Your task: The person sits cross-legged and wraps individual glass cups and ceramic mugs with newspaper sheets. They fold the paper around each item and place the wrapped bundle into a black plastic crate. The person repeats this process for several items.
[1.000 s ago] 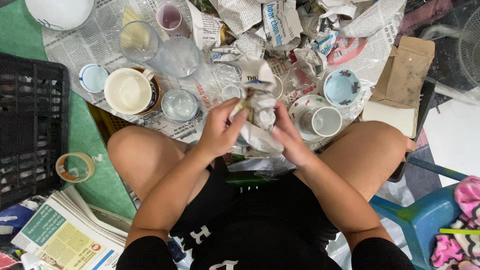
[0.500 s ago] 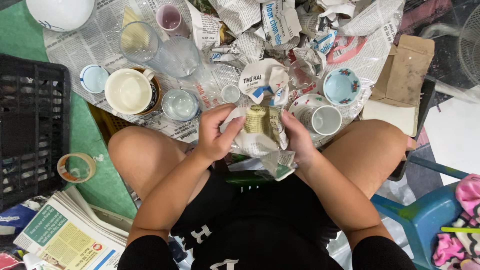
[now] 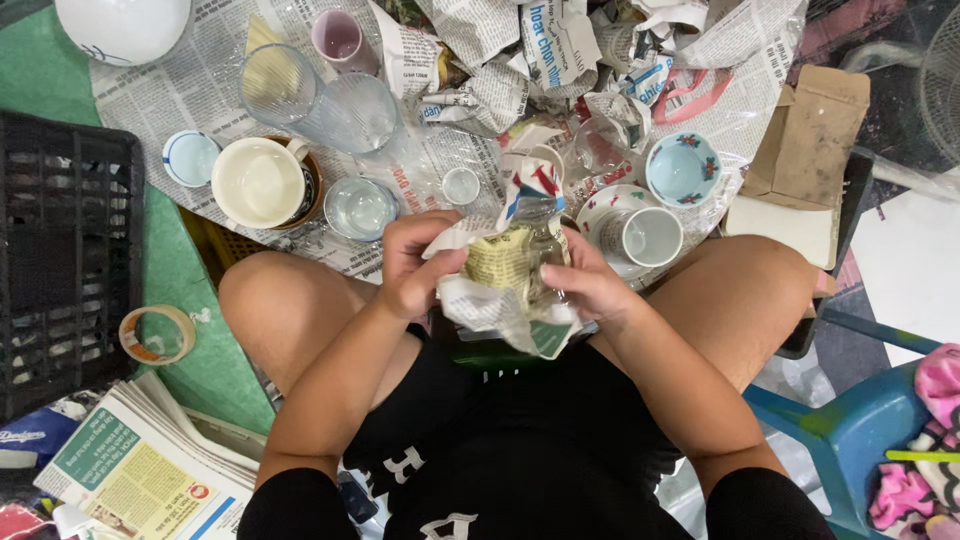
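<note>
Gripping newspaper-wrapped glass point(image 3: 515, 268) at frame centre, left hand point(image 3: 415, 262) and right hand point(image 3: 590, 285) clamped on opposite sides; likely fragile, slippery; hold body through paper.

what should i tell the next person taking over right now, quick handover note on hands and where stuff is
Left hand: grips the left edge of a sheet of newspaper wrapped around a clear glass, held above the lap.
Right hand: holds the glass and paper from the right side.
Done: the paper covers the lower part of the glass; its top shows bare.
Left: the wrap is not closed. Unwrapped on the spread newspaper ahead: a cream mug, a white cup on a saucer, a blue floral bowl, a pink cup and clear tumblers.
Nearby: tape roll, newspaper stack, black crate on the left.
</note>
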